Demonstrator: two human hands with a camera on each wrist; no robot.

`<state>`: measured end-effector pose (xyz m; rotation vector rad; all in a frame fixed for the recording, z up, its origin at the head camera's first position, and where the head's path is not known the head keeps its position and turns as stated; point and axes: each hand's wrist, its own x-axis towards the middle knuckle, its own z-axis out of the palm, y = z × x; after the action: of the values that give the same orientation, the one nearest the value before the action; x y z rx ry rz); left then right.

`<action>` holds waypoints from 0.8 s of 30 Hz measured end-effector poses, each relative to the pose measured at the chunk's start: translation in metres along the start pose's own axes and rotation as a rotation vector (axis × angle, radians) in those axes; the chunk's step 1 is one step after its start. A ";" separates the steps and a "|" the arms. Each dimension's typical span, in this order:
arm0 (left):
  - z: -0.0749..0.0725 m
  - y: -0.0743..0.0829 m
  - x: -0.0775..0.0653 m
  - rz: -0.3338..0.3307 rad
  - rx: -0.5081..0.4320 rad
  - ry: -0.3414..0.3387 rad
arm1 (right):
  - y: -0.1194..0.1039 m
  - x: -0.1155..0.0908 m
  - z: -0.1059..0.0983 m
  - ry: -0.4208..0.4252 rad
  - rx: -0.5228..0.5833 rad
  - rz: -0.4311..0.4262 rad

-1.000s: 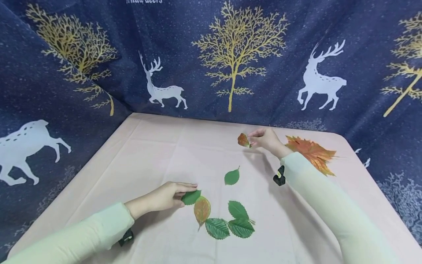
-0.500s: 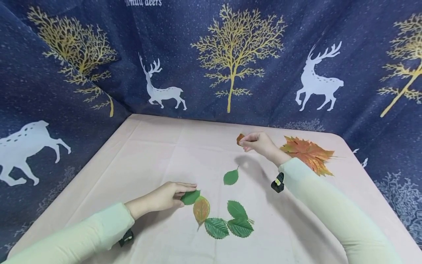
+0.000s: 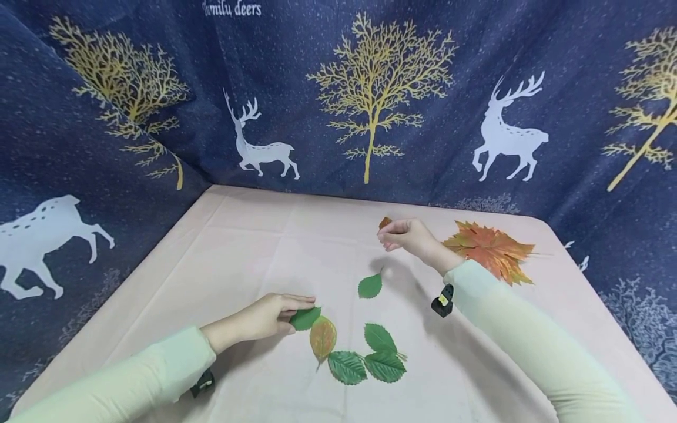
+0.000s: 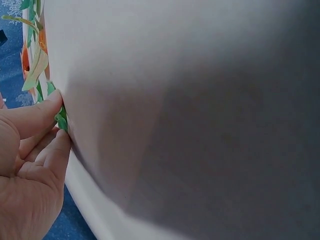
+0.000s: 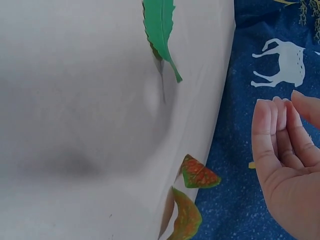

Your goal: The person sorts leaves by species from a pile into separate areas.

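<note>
My left hand (image 3: pixel 264 317) lies at the left end of a curved row of leaves, straight fingers along the upper edge of a green leaf (image 3: pixel 307 319) and thumb at its lower edge. In the left wrist view that leaf (image 4: pixel 61 120) shows between thumb and fingertip. My right hand (image 3: pixel 412 238) hovers over the far part of the table, fingers loosely bent. The right wrist view shows nothing between its fingertips. Just beyond them is a small red-orange leaf (image 3: pixel 385 222), partly hidden by the hand; the right wrist view shows this curled leaf (image 5: pixel 200 172) apart from the hand.
An orange-green leaf (image 3: pixel 322 338) and several green leaves (image 3: pixel 385 365) continue the row. A single green leaf (image 3: pixel 370 286) lies above it. Large orange maple leaves (image 3: pixel 492 249) lie at the right. A dark blue deer-print cloth (image 3: pixel 317 88) hangs behind the pink-covered table (image 3: pixel 238 247).
My right hand has moved left and slightly nearer, away from the red-orange leaf that was at its fingertips. My left hand stays at the green leaf.
</note>
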<state>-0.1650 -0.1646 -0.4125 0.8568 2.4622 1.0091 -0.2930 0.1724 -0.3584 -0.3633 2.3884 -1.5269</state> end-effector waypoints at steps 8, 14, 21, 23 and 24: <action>0.000 0.000 0.000 0.002 -0.013 0.002 | 0.003 -0.004 0.010 -0.021 0.022 0.008; 0.000 0.000 -0.001 0.002 -0.018 0.005 | 0.000 -0.008 0.023 -0.056 0.040 0.018; 0.000 0.000 -0.001 -0.003 -0.025 0.009 | -0.007 -0.016 0.039 -0.102 0.010 -0.020; 0.000 0.000 -0.001 -0.001 -0.023 0.010 | -0.008 -0.018 0.043 -0.120 0.007 -0.031; 0.000 0.000 -0.001 0.002 -0.020 0.009 | -0.009 -0.019 0.046 -0.127 0.011 -0.034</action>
<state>-0.1642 -0.1650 -0.4120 0.8503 2.4551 1.0396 -0.2580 0.1374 -0.3669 -0.4862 2.2862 -1.4842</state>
